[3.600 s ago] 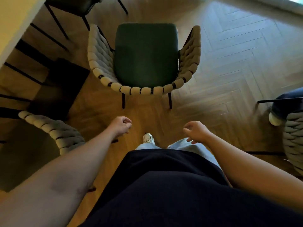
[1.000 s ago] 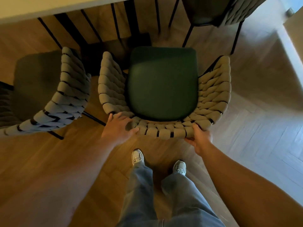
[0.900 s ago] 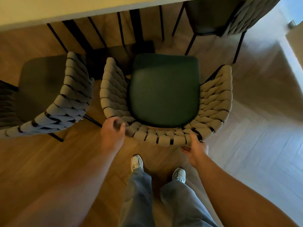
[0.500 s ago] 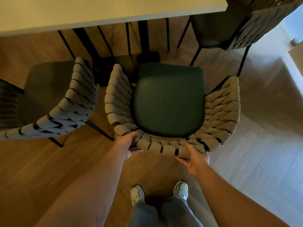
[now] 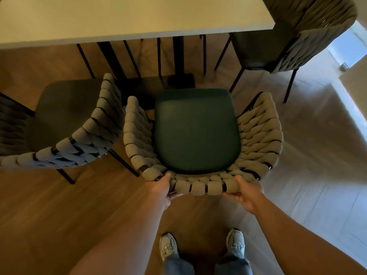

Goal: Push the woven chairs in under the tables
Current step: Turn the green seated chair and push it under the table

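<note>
A woven chair (image 5: 258, 135) with a beige rope back and dark green seat stands in front of me, facing the pale table (image 5: 129, 14). Its seat front lies a little short of the table edge. My left hand (image 5: 160, 190) grips the left part of the curved backrest. My right hand (image 5: 245, 192) grips the right part of the same backrest. A second woven chair (image 5: 83, 135) stands just to the left, its seat partly under the table.
A third woven chair (image 5: 309, 30) stands at the table's right end. Black table legs and a dark base plate (image 5: 178, 80) lie under the table ahead of the seat. Wooden floor spreads around, paler on the right. My shoes (image 5: 168, 246) are behind the chair.
Both hands went from hanging free to holding the chair's backrest. The chair has slid away from me toward the table, and my feet now stand farther behind it.
</note>
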`<state>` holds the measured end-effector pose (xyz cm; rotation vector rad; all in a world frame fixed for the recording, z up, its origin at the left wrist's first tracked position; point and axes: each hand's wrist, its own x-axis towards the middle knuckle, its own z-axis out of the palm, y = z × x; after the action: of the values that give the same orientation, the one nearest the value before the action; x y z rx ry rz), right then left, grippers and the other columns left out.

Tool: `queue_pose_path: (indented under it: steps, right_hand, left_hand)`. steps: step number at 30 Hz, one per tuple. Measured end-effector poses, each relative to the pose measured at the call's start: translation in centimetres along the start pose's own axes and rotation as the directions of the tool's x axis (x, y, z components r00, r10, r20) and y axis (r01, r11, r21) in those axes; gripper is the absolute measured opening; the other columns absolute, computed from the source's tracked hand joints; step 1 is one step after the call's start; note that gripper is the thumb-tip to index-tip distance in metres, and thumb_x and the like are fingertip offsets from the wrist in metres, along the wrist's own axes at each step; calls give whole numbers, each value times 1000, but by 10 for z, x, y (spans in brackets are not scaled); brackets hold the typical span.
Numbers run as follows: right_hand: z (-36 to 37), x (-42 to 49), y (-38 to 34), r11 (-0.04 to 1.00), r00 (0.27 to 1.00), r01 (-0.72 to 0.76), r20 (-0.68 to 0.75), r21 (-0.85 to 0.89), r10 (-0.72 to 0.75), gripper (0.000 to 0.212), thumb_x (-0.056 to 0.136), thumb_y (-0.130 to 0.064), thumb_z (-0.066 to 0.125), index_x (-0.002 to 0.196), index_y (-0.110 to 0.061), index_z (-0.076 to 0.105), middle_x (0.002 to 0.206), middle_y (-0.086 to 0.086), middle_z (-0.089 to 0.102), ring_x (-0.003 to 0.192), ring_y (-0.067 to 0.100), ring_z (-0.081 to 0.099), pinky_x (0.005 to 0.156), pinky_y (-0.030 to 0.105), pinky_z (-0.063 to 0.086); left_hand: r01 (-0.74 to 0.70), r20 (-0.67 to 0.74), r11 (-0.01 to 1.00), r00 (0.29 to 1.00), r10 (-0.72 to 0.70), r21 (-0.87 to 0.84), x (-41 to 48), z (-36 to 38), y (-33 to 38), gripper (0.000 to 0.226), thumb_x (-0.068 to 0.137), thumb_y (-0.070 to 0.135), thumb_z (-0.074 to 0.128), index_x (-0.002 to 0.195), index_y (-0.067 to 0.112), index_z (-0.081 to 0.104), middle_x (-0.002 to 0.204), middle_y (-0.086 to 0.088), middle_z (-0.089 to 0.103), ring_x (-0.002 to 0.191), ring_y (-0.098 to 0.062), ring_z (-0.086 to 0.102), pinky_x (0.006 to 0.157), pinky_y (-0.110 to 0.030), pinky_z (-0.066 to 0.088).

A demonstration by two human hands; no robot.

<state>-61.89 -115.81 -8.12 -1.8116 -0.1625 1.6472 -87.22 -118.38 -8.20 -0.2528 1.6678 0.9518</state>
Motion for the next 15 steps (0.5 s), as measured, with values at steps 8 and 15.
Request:
queue_pose_path:
  steps: [8,15]
  right_hand:
    - [4,-9,-4,991,999,-31,30,127,28,51,82,-24,79,123,-17,51,123,17,63,108,42,66,78,62,59]
    - [8,-9,4,980,974,-128,206,152,95,60,80,-23,78,134,-27,52,126,17,67,110,42,66,85,68,54]
  left_hand:
    - [-48,76,992,995,57,-121,0,-9,-5,47,83,18,79,121,25,51,112,-19,62,78,-41,74,64,-55,60]
    - [41,91,988,995,-27,-146,-6,9,-18,58,78,11,81,126,22,49,117,-26,61,86,-43,74,63,-53,61]
